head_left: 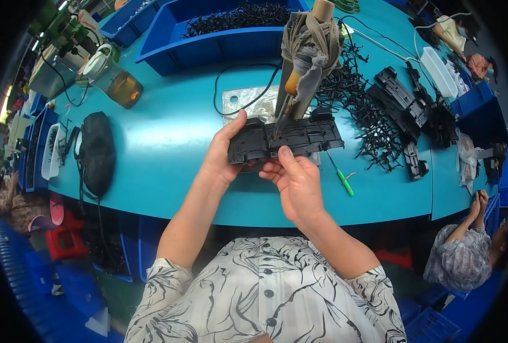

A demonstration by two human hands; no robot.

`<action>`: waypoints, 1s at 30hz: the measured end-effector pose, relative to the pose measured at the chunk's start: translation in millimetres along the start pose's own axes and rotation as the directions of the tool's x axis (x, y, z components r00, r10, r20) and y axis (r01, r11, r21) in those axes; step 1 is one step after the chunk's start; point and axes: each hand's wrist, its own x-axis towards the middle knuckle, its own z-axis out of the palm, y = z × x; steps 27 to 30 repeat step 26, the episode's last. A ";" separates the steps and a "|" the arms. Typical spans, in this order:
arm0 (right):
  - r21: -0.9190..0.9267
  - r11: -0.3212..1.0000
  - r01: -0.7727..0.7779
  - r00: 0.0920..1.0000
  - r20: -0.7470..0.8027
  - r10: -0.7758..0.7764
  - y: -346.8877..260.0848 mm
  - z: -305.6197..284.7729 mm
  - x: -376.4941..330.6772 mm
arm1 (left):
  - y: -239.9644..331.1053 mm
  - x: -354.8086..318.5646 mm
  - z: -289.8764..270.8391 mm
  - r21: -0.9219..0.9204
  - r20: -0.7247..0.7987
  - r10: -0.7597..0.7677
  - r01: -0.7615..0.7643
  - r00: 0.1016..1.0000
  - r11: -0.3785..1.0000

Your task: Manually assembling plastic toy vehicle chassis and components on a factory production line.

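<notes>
Between both hands I hold a long black molded plastic part (317,136), shaped like a toy vehicle chassis, above the table. My left hand (222,151) grips its left end, thumb up along the side. My right hand (298,182) pinches the near edge, thumb on top and fingers curled below. A hot iron (284,114), like a soldering iron, slants down so that its tip meets the middle of the part. Grey cloth (311,43) is bound around the iron's upper end at an upright post. Beneath lies a metal plate (231,102), partly hidden.
Small black pieces fill a blue bin (220,48) and form a pile (374,134) at right, beside more black molded parts (402,97). A green-handled screwdriver (345,183) lies near my right hand. At left are a black bag (98,154) and a container of amber liquid (122,88). A person (460,257) sits at right.
</notes>
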 end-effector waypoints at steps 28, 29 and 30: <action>-0.017 0.999 0.042 0.999 0.018 -0.042 2.0 -0.7 -1.7 | -1.4 5.6 -5.8 -0.053 0.035 -0.017 0.019 0.999 0.998; -0.017 0.999 0.042 0.999 0.018 -0.042 2.0 -0.7 -1.7 | -1.4 5.6 -5.8 -0.053 0.035 -0.017 0.019 0.999 0.998; -0.017 0.999 0.042 0.999 0.018 -0.042 2.0 -0.7 -1.7 | -1.4 5.6 -5.8 -0.053 0.035 -0.017 0.019 0.999 0.998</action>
